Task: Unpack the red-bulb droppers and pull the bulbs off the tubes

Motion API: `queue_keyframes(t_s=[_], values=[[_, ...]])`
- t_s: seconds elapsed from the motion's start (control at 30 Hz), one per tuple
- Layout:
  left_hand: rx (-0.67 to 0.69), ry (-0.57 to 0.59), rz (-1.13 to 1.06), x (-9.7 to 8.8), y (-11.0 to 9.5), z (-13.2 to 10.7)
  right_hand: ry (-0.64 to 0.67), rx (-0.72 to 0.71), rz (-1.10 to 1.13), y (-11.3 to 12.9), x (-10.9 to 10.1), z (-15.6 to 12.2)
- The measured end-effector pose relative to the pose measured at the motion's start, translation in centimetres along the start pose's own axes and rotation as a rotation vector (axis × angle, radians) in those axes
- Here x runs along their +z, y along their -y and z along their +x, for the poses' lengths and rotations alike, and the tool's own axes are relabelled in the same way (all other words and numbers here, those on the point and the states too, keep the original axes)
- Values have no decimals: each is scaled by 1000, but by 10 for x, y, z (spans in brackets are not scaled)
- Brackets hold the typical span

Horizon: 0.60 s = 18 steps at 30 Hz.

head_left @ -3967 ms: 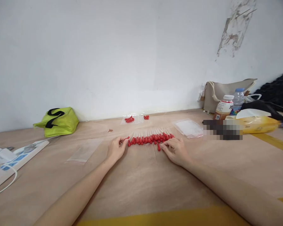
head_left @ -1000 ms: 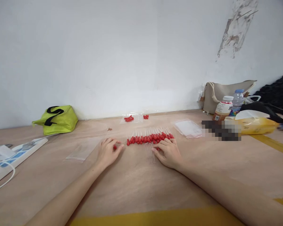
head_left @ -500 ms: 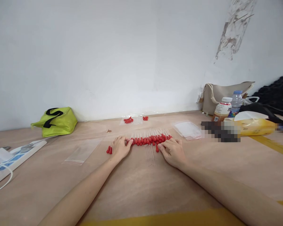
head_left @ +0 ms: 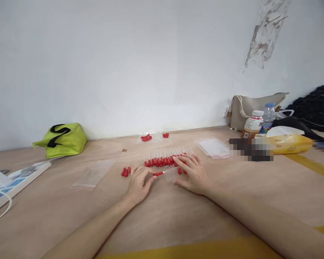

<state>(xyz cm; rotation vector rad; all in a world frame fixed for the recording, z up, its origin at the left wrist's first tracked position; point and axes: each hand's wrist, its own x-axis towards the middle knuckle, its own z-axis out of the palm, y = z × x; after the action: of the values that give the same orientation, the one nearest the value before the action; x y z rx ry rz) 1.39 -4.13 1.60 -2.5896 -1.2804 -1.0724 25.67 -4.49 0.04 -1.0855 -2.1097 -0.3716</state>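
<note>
My left hand (head_left: 140, 185) pinches the red rubber bulb of a glass dropper (head_left: 158, 174). Its clear tube points right, its tip ending beside the fingers of my right hand (head_left: 196, 174). That right hand is open, thumb apart from the fingers, which reach over the right end of a row of red-bulbed droppers (head_left: 162, 162). Those droppers lie side by side, tubes toward the wall. Several bare glass tubes (head_left: 170, 178) lie between my hands. Loose red bulbs (head_left: 125, 172) lie left of my left hand, and a red bulb (head_left: 179, 171) shows under my right hand.
Behind the row are a clear bag with red bulbs (head_left: 146, 137) and a white bag (head_left: 213, 148). A flat plastic bag (head_left: 93, 175), green pouch (head_left: 66, 140) and power strip (head_left: 18, 183) are leftward. Bottles (head_left: 253, 126) and a yellow tissue pack (head_left: 291, 145) stand right.
My left hand has come toward me from the row's left end and now holds a dropper. My right hand has spread its fingers and moved slightly left, over the row.
</note>
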Motion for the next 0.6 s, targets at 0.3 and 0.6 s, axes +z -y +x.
queue_keyframes(t_s=[0.3, 0.6], values=[[122, 16, -41, 5, -4, -1, -57, -133, 52, 3, 7, -1], [167, 135, 30, 6, -14, 3, -24, -175, 64, 8, 4, -2]])
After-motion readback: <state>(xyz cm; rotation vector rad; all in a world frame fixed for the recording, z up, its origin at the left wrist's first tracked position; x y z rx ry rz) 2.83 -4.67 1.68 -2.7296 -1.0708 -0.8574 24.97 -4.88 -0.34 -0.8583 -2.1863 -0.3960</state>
